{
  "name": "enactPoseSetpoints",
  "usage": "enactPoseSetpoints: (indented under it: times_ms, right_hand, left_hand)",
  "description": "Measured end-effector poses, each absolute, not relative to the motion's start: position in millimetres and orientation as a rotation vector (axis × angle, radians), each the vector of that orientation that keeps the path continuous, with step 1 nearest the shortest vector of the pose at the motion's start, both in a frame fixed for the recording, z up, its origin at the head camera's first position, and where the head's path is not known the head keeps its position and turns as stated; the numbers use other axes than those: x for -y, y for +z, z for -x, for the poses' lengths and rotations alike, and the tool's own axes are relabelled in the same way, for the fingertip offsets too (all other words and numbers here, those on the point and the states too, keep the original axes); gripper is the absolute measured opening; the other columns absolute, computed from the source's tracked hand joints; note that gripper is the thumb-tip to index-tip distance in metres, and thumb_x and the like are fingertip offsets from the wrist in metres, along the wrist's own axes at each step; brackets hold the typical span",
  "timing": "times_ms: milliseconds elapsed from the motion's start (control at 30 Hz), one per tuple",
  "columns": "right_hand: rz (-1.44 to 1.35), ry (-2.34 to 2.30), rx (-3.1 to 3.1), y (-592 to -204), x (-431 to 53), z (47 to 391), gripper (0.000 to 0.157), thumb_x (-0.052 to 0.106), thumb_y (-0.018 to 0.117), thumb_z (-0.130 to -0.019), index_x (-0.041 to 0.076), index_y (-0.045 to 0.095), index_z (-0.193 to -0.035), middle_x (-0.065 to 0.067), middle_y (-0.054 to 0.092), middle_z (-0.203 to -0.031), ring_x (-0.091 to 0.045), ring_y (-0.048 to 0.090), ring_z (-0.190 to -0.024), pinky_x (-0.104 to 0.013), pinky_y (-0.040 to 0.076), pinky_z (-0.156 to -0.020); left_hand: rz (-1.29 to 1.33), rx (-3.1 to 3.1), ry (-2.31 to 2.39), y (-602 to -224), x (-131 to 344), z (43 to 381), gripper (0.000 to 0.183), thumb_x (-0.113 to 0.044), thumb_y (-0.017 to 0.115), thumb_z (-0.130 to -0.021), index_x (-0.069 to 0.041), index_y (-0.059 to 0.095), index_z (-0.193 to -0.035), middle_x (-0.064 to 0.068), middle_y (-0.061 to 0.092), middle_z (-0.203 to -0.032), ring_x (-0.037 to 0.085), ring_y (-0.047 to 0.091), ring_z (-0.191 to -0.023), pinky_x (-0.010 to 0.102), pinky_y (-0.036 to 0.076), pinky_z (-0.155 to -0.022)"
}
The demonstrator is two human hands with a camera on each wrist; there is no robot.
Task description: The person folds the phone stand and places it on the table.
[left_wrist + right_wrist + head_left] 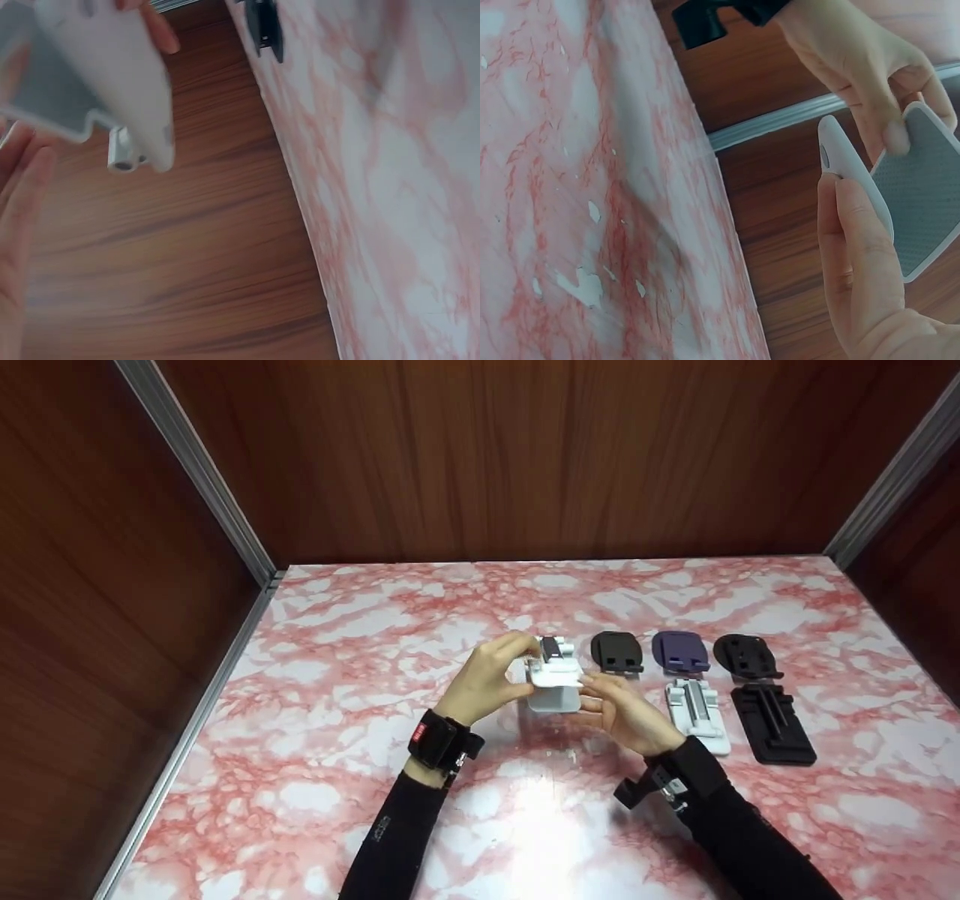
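Observation:
A white folding phone stand [556,703] is held up over the table between both hands, its two plates opened at an angle. My left hand [486,676] grips it from the left; in the right wrist view its thumb lies against the grey padded plate [922,199]. From the other side, my right hand [628,714] pinches the white plate [859,176] between thumb and fingers. The left wrist view shows the stand [124,75] close up and blurred, with a small hinge knob [121,150] beyond it.
To the right stand a dark round-backed stand [617,651], a purple one [679,651] and a black one [745,655]. In front of them lie a white folded stand [699,718] and a black folded stand [774,724]. Wood-grain panels [480,457] enclose the marbled table [337,675].

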State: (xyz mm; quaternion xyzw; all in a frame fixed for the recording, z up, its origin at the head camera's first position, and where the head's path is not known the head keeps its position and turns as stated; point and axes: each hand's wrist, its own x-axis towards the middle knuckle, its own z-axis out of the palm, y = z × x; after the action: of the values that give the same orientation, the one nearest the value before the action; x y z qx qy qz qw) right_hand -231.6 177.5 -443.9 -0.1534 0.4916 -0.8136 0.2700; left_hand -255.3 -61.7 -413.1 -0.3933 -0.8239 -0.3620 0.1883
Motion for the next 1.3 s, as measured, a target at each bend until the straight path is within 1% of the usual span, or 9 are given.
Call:
enactPoseSetpoints:
  times_ms: [133,300,400,500,633,833,967,1133,1300]
  right_hand:
    - [0.346,-2.194,-1.359,-443.7,-176.8,230.7,0.019,0.016,0.051,-0.103,0.01,0.049,-0.121,-0.002,0.069,-0.112,-0.015,0.07,-0.097,-0.031,0.058,-0.091]
    - [0.379,-2.205,-1.352,-443.5,-176.6,231.6,0.025,0.01,0.047,-0.103,0.006,0.047,-0.127,-0.003,0.069,-0.113,-0.016,0.071,-0.098,-0.029,0.058,-0.089]
    - [0.37,-2.207,-1.377,-442.3,-176.5,231.6,0.043,0.008,0.046,-0.102,-0.003,0.032,-0.141,-0.003,0.068,-0.113,-0.015,0.071,-0.097,-0.028,0.059,-0.087]
    - [0.344,-2.202,-1.412,-440.0,-176.9,230.7,0.066,0.008,0.045,-0.101,-0.01,0.008,-0.152,0.0,0.067,-0.113,-0.013,0.07,-0.096,-0.026,0.058,-0.086]
    - [0.343,-2.186,-1.442,-437.0,-178.7,229.1,0.077,0.011,0.044,-0.102,-0.009,-0.011,-0.153,0.002,0.067,-0.114,-0.01,0.07,-0.099,-0.025,0.057,-0.09]
    - [0.373,-2.185,-1.439,-435.8,-181.2,228.4,0.076,0.011,0.041,-0.104,-0.008,-0.014,-0.152,0.004,0.066,-0.117,-0.009,0.069,-0.104,-0.026,0.056,-0.095]
    - [0.369,-2.186,-1.444,-437.1,-181.5,229.3,0.075,0.009,0.041,-0.103,-0.009,-0.013,-0.152,0.004,0.067,-0.115,-0.01,0.069,-0.103,-0.027,0.056,-0.095]
    - [0.358,-2.184,-1.468,-437.6,-180.6,229.8,0.075,0.007,0.042,-0.102,-0.01,-0.011,-0.152,0.003,0.066,-0.115,-0.009,0.069,-0.102,-0.026,0.056,-0.094]
    - [0.35,-2.173,-1.512,-437.6,-180.5,229.8,0.074,0.005,0.042,-0.101,-0.009,-0.009,-0.153,0.003,0.064,-0.116,-0.009,0.068,-0.103,-0.026,0.056,-0.095]
  left_hand:
    - [1.068,2.427,-1.128,-410.8,66.6,256.3,0.069,-0.037,0.088,-0.072,-0.006,0.058,-0.126,0.006,0.064,-0.125,0.021,0.06,-0.119,0.033,0.048,-0.106]
    - [0.85,2.61,-1.22,-412.3,68.5,255.8,0.07,-0.047,0.067,-0.09,-0.013,0.043,-0.146,0.007,0.048,-0.149,0.025,0.05,-0.134,0.045,0.042,-0.112]
    - [0.725,2.682,-1.346,-413.4,67.5,255.6,0.073,-0.048,0.057,-0.096,-0.013,0.031,-0.154,0.012,0.044,-0.151,0.028,0.05,-0.133,0.045,0.045,-0.11]
    - [0.645,2.718,-1.518,-413.7,66.4,256.3,0.075,-0.046,0.055,-0.098,-0.011,0.025,-0.157,0.015,0.048,-0.148,0.03,0.055,-0.128,0.043,0.048,-0.107]
    - [0.585,2.727,-1.8,-412.9,65.0,256.7,0.074,-0.039,0.057,-0.099,-0.007,0.023,-0.157,0.016,0.051,-0.145,0.029,0.061,-0.121,0.038,0.056,-0.098]
    - [0.563,2.67,-2.174,-414.8,61.9,257.0,0.081,-0.025,0.068,-0.094,-0.003,0.021,-0.157,0.018,0.055,-0.135,0.024,0.069,-0.105,0.04,0.058,-0.093]
    - [0.573,2.614,-2.347,-417.4,60.6,257.8,0.081,-0.017,0.067,-0.094,-0.001,0.019,-0.156,0.019,0.053,-0.132,0.023,0.068,-0.101,0.045,0.056,-0.095]
    - [0.574,2.581,-2.418,-419.1,60.3,258.6,0.081,-0.012,0.067,-0.094,0.001,0.017,-0.156,0.019,0.05,-0.133,0.023,0.068,-0.102,0.04,0.058,-0.094]
    - [0.553,2.557,-2.418,-422.0,58.7,260.1,0.081,-0.009,0.069,-0.091,0.001,0.021,-0.156,0.019,0.053,-0.131,0.015,0.069,-0.089,0.042,0.058,-0.093]
